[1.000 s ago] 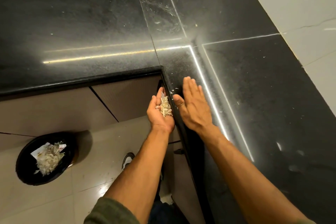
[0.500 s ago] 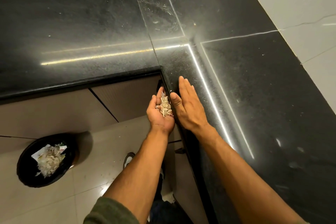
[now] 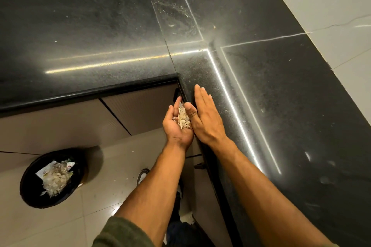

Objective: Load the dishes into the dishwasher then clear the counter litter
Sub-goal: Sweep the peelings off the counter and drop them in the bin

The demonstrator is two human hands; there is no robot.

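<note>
Head view: my left hand [image 3: 176, 124] cups featherlight, loose peelings [image 3: 183, 117] at the table [image 3: 281, 90] edge; right hand [image 3: 206, 118] flat, fingers straight. Cradle, don't pinch; bin [image 3: 32, 190] at eight o'clock.

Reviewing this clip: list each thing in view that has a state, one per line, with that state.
left hand: cupped palm up just off the counter edge, holding scraps
right hand: flat on the counter, fingers straight, at the edge
pale scraps: piled in the left palm
counter: dark, a few specks and smears remain
bin: on the floor, open, holding paper and pale scraps
cabinet doors: closed
</note>
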